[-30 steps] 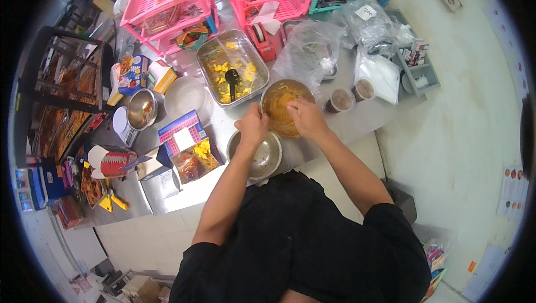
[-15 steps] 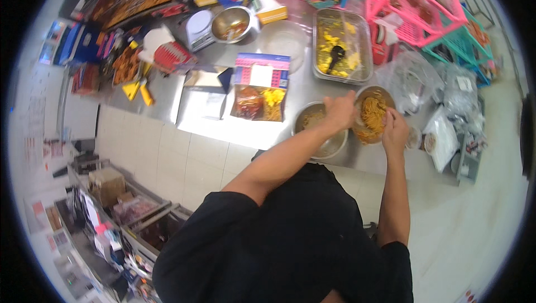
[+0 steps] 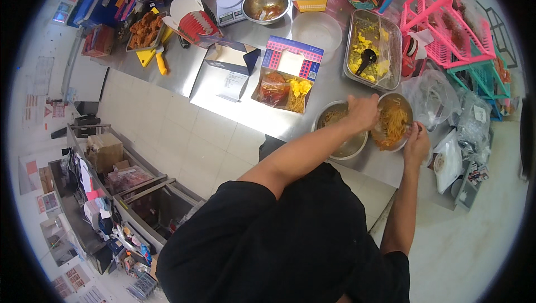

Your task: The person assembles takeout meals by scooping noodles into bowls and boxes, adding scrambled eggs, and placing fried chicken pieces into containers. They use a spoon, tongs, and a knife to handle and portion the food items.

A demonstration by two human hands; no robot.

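A metal bowl of sauced noodles [image 3: 394, 127] is tilted near the table's front edge. My left hand [image 3: 364, 113] grips its left rim with closed fingers. At the bowl's right side my right hand [image 3: 416, 143] is closed around something thin and dark that reaches toward the noodles; its kind is unclear. A second metal bowl [image 3: 347, 151], with some noodles in it, stands under my left wrist. To its left is an open meal box [image 3: 287, 83] holding noodles, yellow scrambled egg and a bagged reddish item.
A metal tray of egg [image 3: 373, 49] with a black spoon lies beyond the bowls. Clear plastic bags [image 3: 432, 99] and pink baskets [image 3: 446, 29] crowd the right. Further left are an empty box [image 3: 230, 60], a scale [image 3: 231, 4], a sauce bowl [image 3: 267, 6] and fried pieces [image 3: 146, 30].
The whole view has shifted, so the table appears further right. My right hand has moved from over the noodles to the bowl's right rim. My left hand stays at the left rim.
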